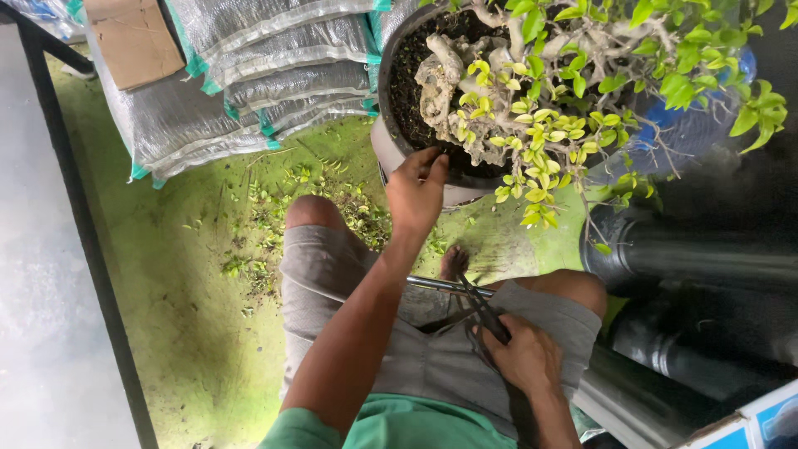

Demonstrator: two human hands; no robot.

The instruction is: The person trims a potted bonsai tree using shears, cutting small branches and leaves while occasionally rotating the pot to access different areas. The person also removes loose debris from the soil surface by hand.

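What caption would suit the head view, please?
Left hand reaching into a potted bonsai; right hand holding shears on the lap.

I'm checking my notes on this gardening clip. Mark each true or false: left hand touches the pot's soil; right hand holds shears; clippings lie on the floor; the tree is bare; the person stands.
1. The left hand touches the soil at the pot rim: true.
2. The right hand holds shears: true.
3. Clippings lie on the floor: true.
4. The tree is bare: false, it carries green leaves.
5. The person stands: false, seated with knees bent.
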